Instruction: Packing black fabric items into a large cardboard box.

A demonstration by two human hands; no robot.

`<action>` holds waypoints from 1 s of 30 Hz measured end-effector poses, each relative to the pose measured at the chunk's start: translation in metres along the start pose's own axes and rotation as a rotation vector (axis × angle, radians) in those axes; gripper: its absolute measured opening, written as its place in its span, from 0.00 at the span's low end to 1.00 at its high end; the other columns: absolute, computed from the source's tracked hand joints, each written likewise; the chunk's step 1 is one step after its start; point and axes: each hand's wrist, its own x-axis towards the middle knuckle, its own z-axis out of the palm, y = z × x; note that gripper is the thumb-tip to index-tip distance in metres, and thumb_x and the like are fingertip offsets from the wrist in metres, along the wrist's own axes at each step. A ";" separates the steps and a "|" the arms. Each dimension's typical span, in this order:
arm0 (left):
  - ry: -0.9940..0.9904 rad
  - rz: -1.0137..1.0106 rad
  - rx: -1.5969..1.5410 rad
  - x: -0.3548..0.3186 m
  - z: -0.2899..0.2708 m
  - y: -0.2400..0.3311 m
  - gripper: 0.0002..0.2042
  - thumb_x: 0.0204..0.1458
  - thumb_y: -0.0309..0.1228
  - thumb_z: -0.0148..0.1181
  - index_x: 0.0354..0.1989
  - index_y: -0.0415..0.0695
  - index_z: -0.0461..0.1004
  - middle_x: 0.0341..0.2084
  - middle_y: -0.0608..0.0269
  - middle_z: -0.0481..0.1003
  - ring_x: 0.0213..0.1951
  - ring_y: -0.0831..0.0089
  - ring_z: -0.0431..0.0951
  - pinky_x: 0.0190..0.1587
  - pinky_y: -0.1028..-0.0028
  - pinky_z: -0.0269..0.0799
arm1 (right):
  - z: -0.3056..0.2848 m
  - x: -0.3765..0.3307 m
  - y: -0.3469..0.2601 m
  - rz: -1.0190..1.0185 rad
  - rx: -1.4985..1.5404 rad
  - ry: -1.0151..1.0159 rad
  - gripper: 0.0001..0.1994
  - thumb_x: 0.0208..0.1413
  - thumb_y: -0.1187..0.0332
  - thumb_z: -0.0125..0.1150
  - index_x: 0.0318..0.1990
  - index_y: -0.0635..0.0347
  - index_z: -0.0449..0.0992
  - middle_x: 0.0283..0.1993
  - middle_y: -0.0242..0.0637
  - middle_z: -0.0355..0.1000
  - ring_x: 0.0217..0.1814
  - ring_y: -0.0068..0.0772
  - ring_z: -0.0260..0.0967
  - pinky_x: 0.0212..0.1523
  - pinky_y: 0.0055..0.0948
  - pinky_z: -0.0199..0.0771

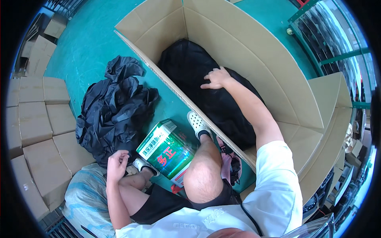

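My right hand (217, 78) reaches into a large open cardboard box (254, 49) and rests on black cloth (190, 67) spread along the box's bottom. Its fingers are apart, with nothing gripped. My left hand (117, 163) hovers near my left knee with its fingers curled in, and I see nothing in it. Just beyond it, a heap of crumpled black cloth (115, 107) lies on the floor left of the box. Between my legs stands a green and white square can (168, 148).
Stacked cardboard boxes (37, 119) line the left side. A pale woven sack (87, 198) sits by my left leg. At the far right stands a green metal rack (313, 55) with wrapped goods. A pink item (226, 164) lies by my right shoe (197, 123).
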 end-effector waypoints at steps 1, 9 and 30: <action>-0.002 0.008 0.026 -0.003 0.003 -0.006 0.09 0.54 0.21 0.58 0.43 0.34 0.78 0.31 0.52 0.82 0.31 0.68 0.82 0.37 0.73 0.76 | 0.000 0.008 -0.006 0.015 -0.019 -0.094 0.40 0.54 0.25 0.45 0.59 0.44 0.78 0.62 0.42 0.73 0.68 0.46 0.65 0.71 0.60 0.49; -0.065 -0.108 0.048 -0.023 -0.004 -0.015 0.10 0.54 0.20 0.58 0.44 0.33 0.78 0.31 0.54 0.82 0.33 0.71 0.82 0.36 0.75 0.76 | 0.015 0.036 -0.044 0.088 -0.134 -0.178 0.39 0.57 0.27 0.44 0.51 0.52 0.83 0.54 0.41 0.78 0.61 0.39 0.73 0.63 0.48 0.59; -0.014 0.074 -0.062 -0.110 -0.020 -0.090 0.13 0.56 0.30 0.61 0.47 0.37 0.77 0.36 0.50 0.82 0.40 0.60 0.83 0.45 0.65 0.78 | -0.209 -0.172 -0.239 -0.422 1.022 0.991 0.11 0.66 0.65 0.58 0.46 0.66 0.79 0.34 0.32 0.77 0.37 0.20 0.73 0.42 0.23 0.73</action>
